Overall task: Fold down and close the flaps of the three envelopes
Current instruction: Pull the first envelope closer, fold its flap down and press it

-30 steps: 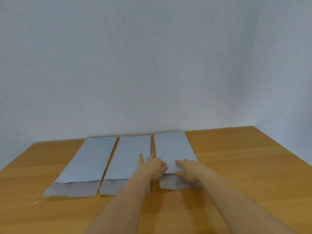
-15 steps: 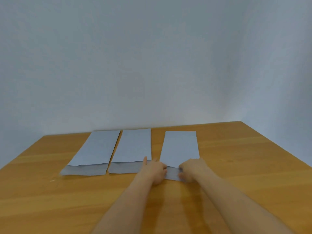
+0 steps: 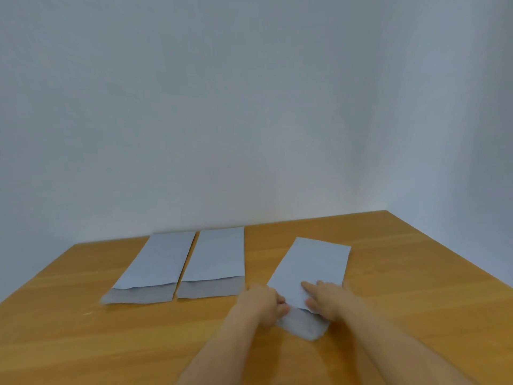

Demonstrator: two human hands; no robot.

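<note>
Three long pale grey-blue envelopes lie on a wooden table (image 3: 416, 315). The left envelope (image 3: 158, 262) and the middle envelope (image 3: 216, 259) rest side by side, each with its darker flap open and flat toward me. The right envelope (image 3: 311, 268) lies apart from them, turned at an angle, its flap (image 3: 302, 325) open at the near end. My left hand (image 3: 263, 304) is curled at that envelope's near left corner, gripping its edge. My right hand (image 3: 327, 298) lies on top of its near end with fingers spread, pressing it down.
A plain pale wall rises just behind the table's far edge. The table's right edge runs diagonally from the far corner (image 3: 385, 211) toward the near right. A small pale speck (image 3: 88, 313) lies on the wood at the left.
The right envelope has been pulled toward me and to the right, and rotated so its far end points right. Both hands moved with it. The other two envelopes stayed in place.
</note>
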